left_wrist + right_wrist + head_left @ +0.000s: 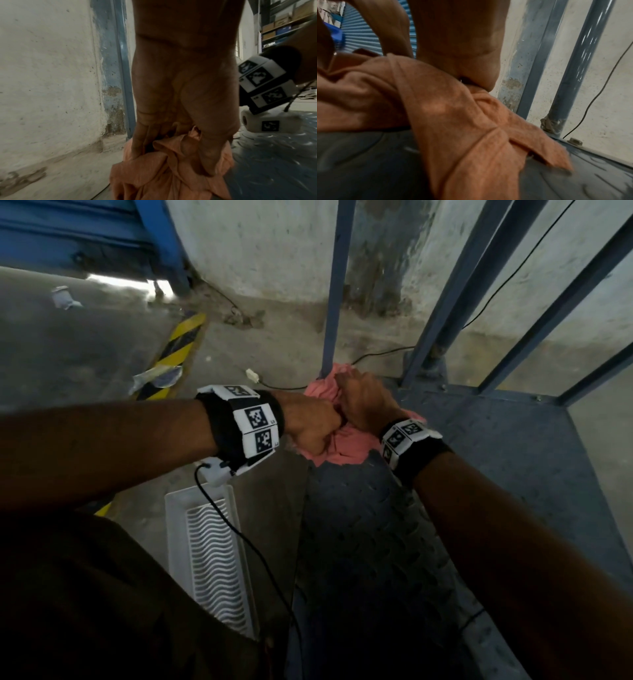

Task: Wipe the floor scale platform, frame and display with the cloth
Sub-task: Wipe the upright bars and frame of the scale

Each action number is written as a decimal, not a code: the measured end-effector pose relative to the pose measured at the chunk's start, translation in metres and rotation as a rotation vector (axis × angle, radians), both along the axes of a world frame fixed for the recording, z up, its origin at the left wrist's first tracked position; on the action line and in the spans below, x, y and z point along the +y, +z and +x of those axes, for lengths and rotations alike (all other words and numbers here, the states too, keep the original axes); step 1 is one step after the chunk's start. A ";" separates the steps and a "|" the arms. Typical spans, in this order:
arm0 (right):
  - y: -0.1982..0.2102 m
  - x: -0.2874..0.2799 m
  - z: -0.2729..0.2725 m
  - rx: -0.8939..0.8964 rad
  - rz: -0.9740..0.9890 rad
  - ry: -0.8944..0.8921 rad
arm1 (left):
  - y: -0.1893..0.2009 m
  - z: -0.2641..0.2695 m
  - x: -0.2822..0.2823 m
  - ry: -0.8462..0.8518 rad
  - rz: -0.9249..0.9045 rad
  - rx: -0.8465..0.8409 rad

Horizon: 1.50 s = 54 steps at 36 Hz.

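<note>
No display anywhere in sight, and the right hand's (364,402) fingertips are buried in the cloth (337,440), so that grip is hard to read. Scuffed concrete floor (85,354), stained whitewashed wall (260,244), a blue upright post (337,285) rising at the corner of the checker-plate platform (496,453). Both hands meet there, just beside the post's foot: the left hand (181,108) clenches bunched pink cloth, thumb and fingers curled into the folds; the right lies over it.
</note>
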State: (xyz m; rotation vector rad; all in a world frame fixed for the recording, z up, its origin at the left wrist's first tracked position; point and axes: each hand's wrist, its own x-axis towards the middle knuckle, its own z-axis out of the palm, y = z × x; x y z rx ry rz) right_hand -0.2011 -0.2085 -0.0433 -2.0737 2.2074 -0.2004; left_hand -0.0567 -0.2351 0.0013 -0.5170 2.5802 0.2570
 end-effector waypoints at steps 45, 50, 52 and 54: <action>-0.018 0.019 0.022 0.030 0.103 0.024 | -0.005 -0.016 0.000 0.047 0.059 -0.201; -0.021 0.017 0.023 -0.026 0.078 -0.016 | 0.011 -0.016 -0.008 0.102 0.065 -0.298; -0.018 0.017 0.022 -0.105 0.065 -0.021 | 0.015 -0.015 -0.010 0.111 0.037 -0.287; -0.015 0.015 0.021 -0.200 -0.014 -0.042 | 0.016 -0.013 -0.013 0.111 0.048 -0.297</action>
